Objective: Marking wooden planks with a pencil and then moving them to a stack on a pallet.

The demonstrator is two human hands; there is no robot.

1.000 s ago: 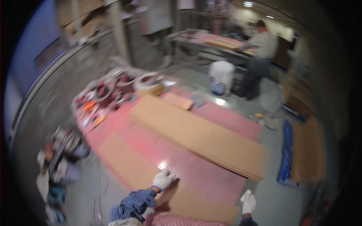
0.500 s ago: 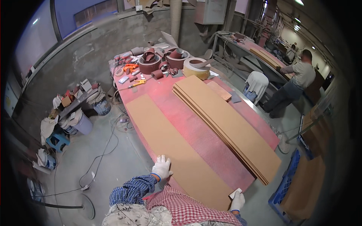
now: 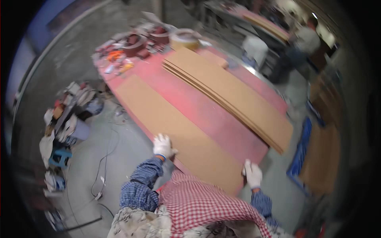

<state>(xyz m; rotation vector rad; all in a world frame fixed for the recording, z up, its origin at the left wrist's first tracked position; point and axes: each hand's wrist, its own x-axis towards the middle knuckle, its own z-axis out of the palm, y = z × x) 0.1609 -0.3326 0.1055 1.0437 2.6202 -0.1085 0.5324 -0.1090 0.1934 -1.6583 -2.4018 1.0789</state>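
Note:
A long brown board (image 3: 178,131) lies lengthwise on the red table (image 3: 222,119) before me. My left hand (image 3: 163,146), in a white glove, rests on the board's left edge with its fingers spread. At the near right corner of the same board is my right hand (image 3: 253,174), also gloved, its fingers curled. Blur hides whatever it may hold. To the right of the board, a stack of similar brown boards (image 3: 230,99) lies on the table, a strip of red surface between them.
Abrasive rolls (image 3: 134,44) and a yellowish tape-like roll (image 3: 185,39) crowd the table's far end. Buckets (image 3: 80,130), a blue stool (image 3: 60,157) and a cable (image 3: 104,158) are on the floor at left. Blue pallets (image 3: 300,150) stand at right; another person (image 3: 305,41) works beyond.
My view has shifted and blurred. My right hand, which held a small white pad at the board's near corner, now sits farther up beside that corner. My left hand stays on the left edge.

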